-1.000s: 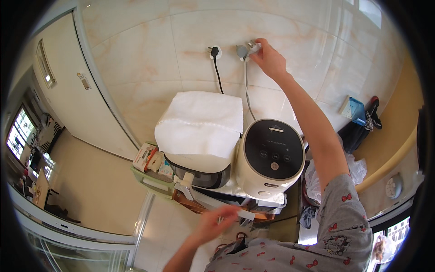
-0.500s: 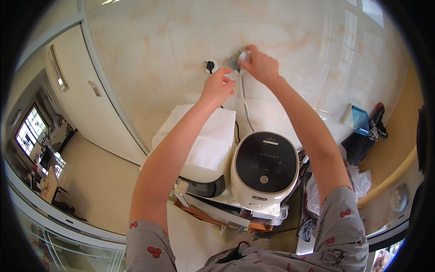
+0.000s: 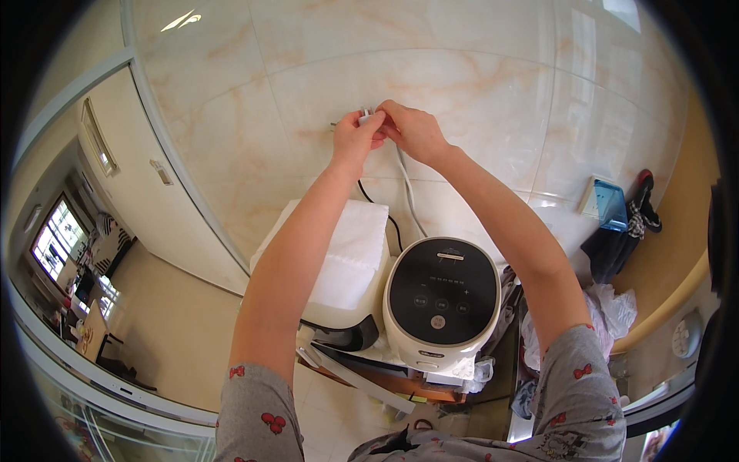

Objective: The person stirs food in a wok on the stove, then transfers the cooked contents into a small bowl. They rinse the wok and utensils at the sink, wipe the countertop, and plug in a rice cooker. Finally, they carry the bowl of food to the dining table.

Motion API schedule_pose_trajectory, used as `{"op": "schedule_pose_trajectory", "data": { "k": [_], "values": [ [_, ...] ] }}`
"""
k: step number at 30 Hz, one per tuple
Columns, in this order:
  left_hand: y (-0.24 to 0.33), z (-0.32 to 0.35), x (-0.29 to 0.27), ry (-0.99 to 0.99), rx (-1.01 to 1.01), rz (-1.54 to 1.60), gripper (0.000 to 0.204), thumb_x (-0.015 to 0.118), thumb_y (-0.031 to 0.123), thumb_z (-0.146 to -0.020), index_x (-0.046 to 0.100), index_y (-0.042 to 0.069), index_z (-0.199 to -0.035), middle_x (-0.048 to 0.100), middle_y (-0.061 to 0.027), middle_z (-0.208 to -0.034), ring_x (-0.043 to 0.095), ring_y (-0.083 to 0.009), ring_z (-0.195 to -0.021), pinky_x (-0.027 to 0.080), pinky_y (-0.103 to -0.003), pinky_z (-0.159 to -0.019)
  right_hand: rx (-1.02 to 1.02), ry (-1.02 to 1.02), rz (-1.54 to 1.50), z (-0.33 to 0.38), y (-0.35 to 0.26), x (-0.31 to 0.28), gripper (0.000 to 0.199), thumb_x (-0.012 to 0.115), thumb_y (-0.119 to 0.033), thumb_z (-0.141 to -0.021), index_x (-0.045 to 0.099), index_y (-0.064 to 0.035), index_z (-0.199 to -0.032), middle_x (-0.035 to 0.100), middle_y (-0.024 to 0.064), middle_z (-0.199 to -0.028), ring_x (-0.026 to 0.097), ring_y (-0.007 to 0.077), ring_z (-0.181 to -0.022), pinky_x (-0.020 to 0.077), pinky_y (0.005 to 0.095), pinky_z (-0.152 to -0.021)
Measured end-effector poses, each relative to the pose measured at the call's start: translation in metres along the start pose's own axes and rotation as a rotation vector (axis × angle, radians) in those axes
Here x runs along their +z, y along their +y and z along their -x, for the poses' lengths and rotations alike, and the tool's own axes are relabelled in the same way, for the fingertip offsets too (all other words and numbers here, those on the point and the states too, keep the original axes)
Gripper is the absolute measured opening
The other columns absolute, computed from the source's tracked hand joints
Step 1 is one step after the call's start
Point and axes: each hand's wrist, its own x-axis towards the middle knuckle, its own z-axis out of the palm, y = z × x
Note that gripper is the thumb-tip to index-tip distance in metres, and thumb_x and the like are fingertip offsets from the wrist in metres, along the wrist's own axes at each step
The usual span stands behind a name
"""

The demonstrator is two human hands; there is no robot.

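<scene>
My left hand point(image 3: 355, 143) and my right hand point(image 3: 413, 135) meet in front of the tiled wall, fingertips pinched together. Between them shows a small white plug point(image 3: 366, 119) with prongs pointing up, partly hidden by my fingers. A white cord point(image 3: 407, 189) hangs from beneath my right hand and runs down behind the rice cooker point(image 3: 442, 296), which is cream with a black top panel. Below my left hand a black cord point(image 3: 394, 225) leads down beside a cream appliance point(image 3: 369, 300) draped with a white cloth point(image 3: 350, 246).
Both appliances stand on a small wooden stand point(image 3: 431, 391). To the right, a wall socket with a blue cover point(image 3: 608, 204) sits near hanging dark cloth point(image 3: 608, 250) and plastic bags point(image 3: 608, 312). On the left is a white door point(image 3: 146, 169).
My right hand has moved left and slightly down with what it holds. My left hand has closed and joined it. The view has shifted, and the black plug on the wall is now hidden.
</scene>
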Motion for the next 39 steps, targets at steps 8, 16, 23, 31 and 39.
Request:
{"op": "schedule_pose_trajectory", "data": {
  "k": [8,16,23,31,39],
  "values": [
    [0.035,-0.002,-0.003,0.049,0.260,-0.070,0.037,0.066,0.030,-0.093,0.061,-0.002,-0.110,0.066,-0.0084,-0.091,0.065,-0.0127,-0.075,0.054,-0.027,-0.072,0.276,-0.025,0.130,-0.001,0.017,0.012,0.027,0.061,-0.029,-0.091,0.057,-0.0107,-0.110,0.071,0.0081,-0.083,0.068,0.0280,-0.076,0.0514,0.0398,-0.064],
    [0.036,0.015,-0.048,0.043,-0.043,-0.116,0.036,0.067,0.020,-0.092,0.057,-0.004,-0.117,0.064,-0.0099,-0.099,0.065,-0.0160,-0.086,0.056,-0.029,-0.078,0.211,-0.051,0.506,-0.014,-0.009,0.037,0.039,0.073,-0.039,-0.081,0.055,-0.0102,-0.100,0.068,0.0056,-0.084,0.068,0.0240,-0.074,0.0512,0.0397,-0.059],
    [0.028,0.023,-0.044,-0.007,-0.022,-0.048,0.041,0.066,0.010,-0.091,0.052,-0.006,-0.125,0.061,-0.0131,-0.108,0.065,-0.0194,-0.092,0.057,-0.031,-0.085,0.046,0.328,0.303,-0.026,-0.022,0.013,0.044,0.074,-0.034,-0.081,0.053,-0.0103,-0.111,0.066,0.0044,-0.085,0.066,0.0229,-0.077,0.0522,0.0344,-0.062],
    [0.001,-0.004,-0.001,-0.035,0.101,-0.357,0.035,0.065,0.008,-0.088,0.056,-0.001,-0.121,0.065,-0.0132,-0.101,0.067,-0.0193,-0.085,0.057,-0.032,-0.077,0.235,0.686,-0.450,0.076,0.033,-0.068,0.037,0.065,-0.016,-0.093,0.046,-0.0028,-0.122,0.070,0.0077,-0.108,0.064,0.0142,-0.097,0.0505,0.0277,-0.074],
    [-0.048,-0.048,-0.006,-0.057,0.354,-0.835,0.035,0.065,0.012,-0.082,0.060,0.005,-0.116,0.067,-0.0214,-0.100,0.062,-0.0423,-0.095,0.049,-0.046,-0.086,0.656,0.674,-0.381,0.288,0.113,-0.136,0.025,0.055,-0.010,-0.099,0.043,0.0030,-0.117,0.069,0.0124,-0.106,0.065,0.0173,-0.101,0.0494,0.0275,-0.088]
  ]
}}
